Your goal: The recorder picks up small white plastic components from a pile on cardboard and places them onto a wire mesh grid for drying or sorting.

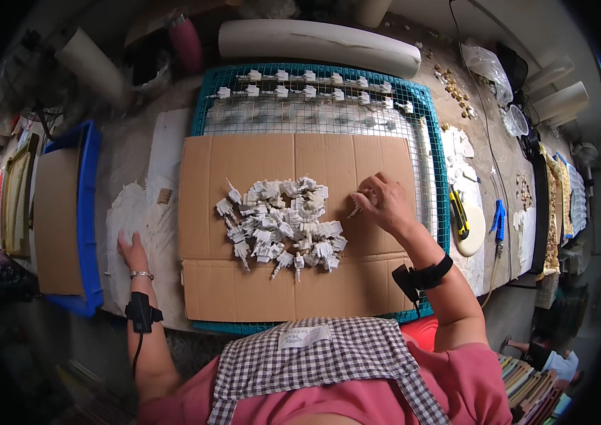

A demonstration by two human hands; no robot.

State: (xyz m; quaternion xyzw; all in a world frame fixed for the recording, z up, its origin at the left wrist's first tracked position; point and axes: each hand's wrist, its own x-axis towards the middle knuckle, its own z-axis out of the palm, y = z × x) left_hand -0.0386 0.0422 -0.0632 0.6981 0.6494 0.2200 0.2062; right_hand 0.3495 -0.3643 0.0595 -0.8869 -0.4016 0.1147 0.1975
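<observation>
Firstly, at the far left a blue plastic crate (90, 212) covered by a brown cardboard sheet (57, 219) was seen, well apart from the work. Next to it, the left hand (132, 252) was laid flat with its fingers spread on the white, crusted table surface (137, 212), just beside the left edge of the large flat brown cardboard panel (244, 283); nothing was held by it. On the middle of this panel the heap of small white moulded pieces with thin stems (282, 223) was piled loosely. To the right of the heap, the right hand (382, 202) was closed in a pinch on one small white piece (355, 209); how firmly it was gripped could not be told.

Some risks could be judged. The thin stems looked fragile and could be snapped if the pinch was too hard. The heap could be scattered by a careless wrist. The panel was not pressed down by the left hand, so it might be pushed across the teal wire mesh tray (428, 127), and the rows of white pieces (307, 83) behind could be disturbed.
</observation>
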